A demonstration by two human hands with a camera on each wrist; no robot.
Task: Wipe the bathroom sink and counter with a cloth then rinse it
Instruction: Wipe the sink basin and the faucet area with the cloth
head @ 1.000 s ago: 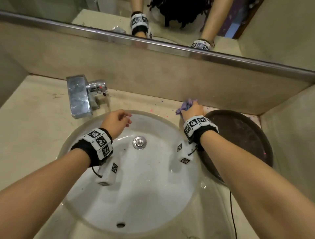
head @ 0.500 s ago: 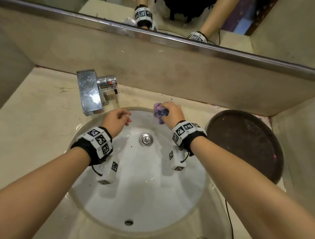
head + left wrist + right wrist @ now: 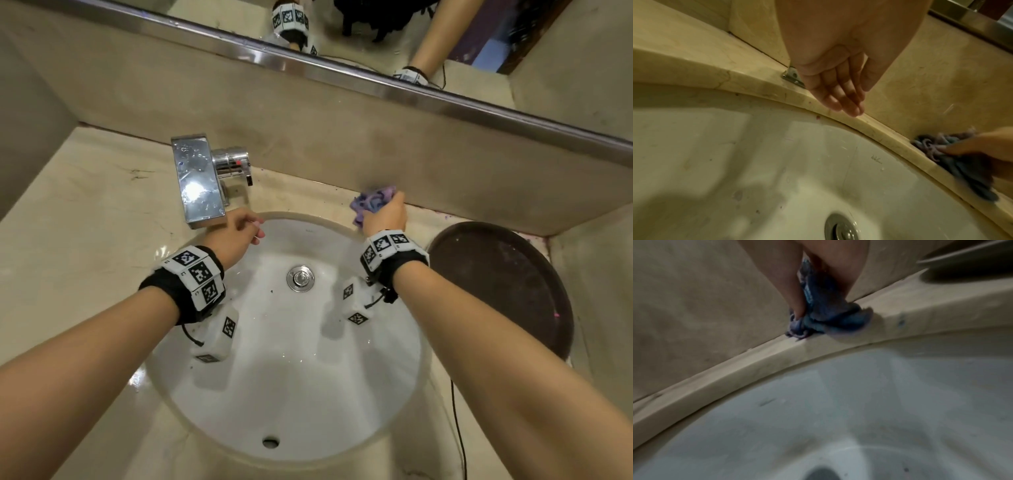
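Wiping the back ledge behind the sink

Right hand (image 3: 385,214) grips the bunched cloth (image 3: 373,200) on the tabletop (image 3: 85,205) against the backsplash; left hand (image 3: 236,236) hovers, fingers relaxed, holding nothing. Grit could smear into that seam.

— What's the left grip (image 3: 838,78) doing?
— It hangs over the back rim of the sink (image 3: 777,162), fingers straight and together, holding nothing.
— And the cloth (image 3: 953,162)?
— Bunched on the bench (image 3: 879,129) at the right, against the wall, pressed under the right grip (image 3: 986,146). The drain (image 3: 840,227) sits below.
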